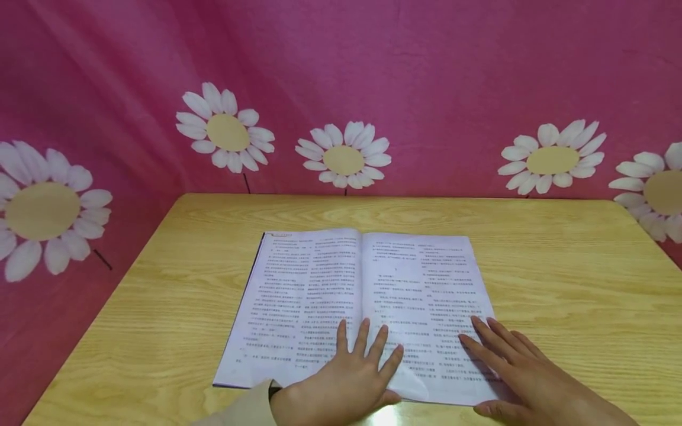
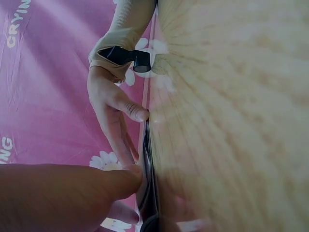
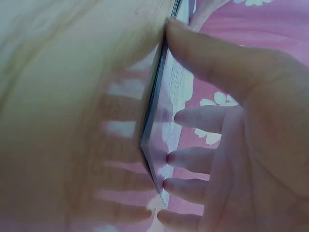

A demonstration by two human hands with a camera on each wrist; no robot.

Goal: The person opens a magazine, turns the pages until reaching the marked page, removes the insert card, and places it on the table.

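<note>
An open magazine point(image 1: 298, 278) with printed text lies on the wooden table, its two pages spread left and right. My left hand point(image 1: 346, 376) rests on the lower part near the centre fold, fingers spread and straight, thumb by the bottom edge. Over the lower right corner lies my right hand point(image 1: 533, 373), its fingers stretched across the right page. In the right wrist view, the thumb of the right hand point(image 3: 260, 101) touches the magazine's edge point(image 3: 157, 92), and its straight fingertips meet the page. The left wrist view shows the left hand point(image 2: 63, 193) close up, its thumb at the magazine's edge.
The light wooden table point(image 1: 160, 307) extends around the magazine on every side. Behind it hangs a pink cloth point(image 1: 426, 71) printed with white daisies. A small black camera point(image 2: 140, 62) sits on the right wrist.
</note>
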